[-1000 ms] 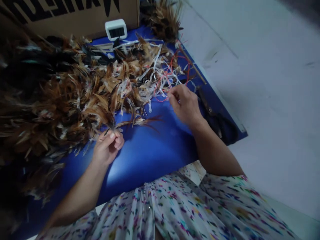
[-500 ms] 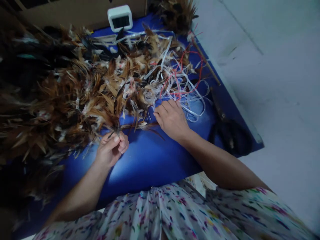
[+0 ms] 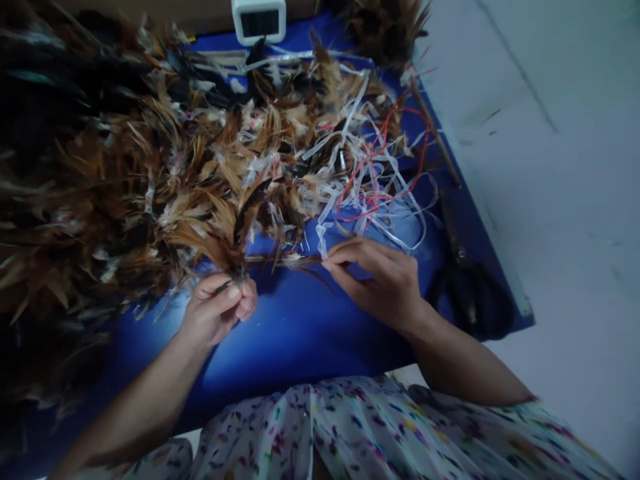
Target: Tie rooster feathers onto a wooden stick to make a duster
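Between thumb and fingers, my left hand (image 3: 220, 305) pinches the base of a small bunch of brown and dark feathers (image 3: 234, 230). The tips fan upward over the pile of feathers (image 3: 200, 167). To the right, my right hand (image 3: 377, 280) has its thumb and forefinger closed on the end of a white plastic strip (image 3: 323, 241). That strip runs up into a tangle of white strips (image 3: 373, 167). A thin row of loose feathers (image 3: 285, 260) lies on the blue table between the two hands.
Black-handled scissors (image 3: 470, 300) lie near the table's right edge. A red string (image 3: 425, 143) loops through the white tangle, and a thin stick (image 3: 440, 143) lies along that edge. At the back stands a white device with a dark screen (image 3: 259, 22).
My right hand has drawn back toward me and to the right, and a white strip now stretches from its fingertips. My left hand keeps its pinch on the feathers.
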Available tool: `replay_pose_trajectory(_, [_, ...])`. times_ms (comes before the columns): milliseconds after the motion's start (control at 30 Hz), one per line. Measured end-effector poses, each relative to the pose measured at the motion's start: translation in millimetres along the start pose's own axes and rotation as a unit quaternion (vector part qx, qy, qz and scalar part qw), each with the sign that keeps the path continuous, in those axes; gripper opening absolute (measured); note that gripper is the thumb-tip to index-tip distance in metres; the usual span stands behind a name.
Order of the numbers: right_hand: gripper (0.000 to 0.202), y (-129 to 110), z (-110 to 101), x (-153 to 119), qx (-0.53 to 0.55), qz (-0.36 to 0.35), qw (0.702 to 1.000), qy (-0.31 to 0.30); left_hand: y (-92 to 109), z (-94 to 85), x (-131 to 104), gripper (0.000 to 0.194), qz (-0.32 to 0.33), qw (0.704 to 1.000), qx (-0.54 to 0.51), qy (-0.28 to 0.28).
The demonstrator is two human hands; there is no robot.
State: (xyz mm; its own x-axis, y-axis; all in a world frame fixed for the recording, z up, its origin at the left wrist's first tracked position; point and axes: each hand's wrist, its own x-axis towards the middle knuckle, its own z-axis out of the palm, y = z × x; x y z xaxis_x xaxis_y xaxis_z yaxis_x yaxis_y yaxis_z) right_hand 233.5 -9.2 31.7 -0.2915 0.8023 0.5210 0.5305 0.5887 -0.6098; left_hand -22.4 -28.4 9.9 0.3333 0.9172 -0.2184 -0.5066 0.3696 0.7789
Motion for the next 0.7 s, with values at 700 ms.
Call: replay_pose_trajectory(700, [0.024,29.1,10.9,1.2,-0.163,0.139,0.97,-0.114,-0.8,2.9,5.4,0.021,0.013,0.999,0.032,0.008])
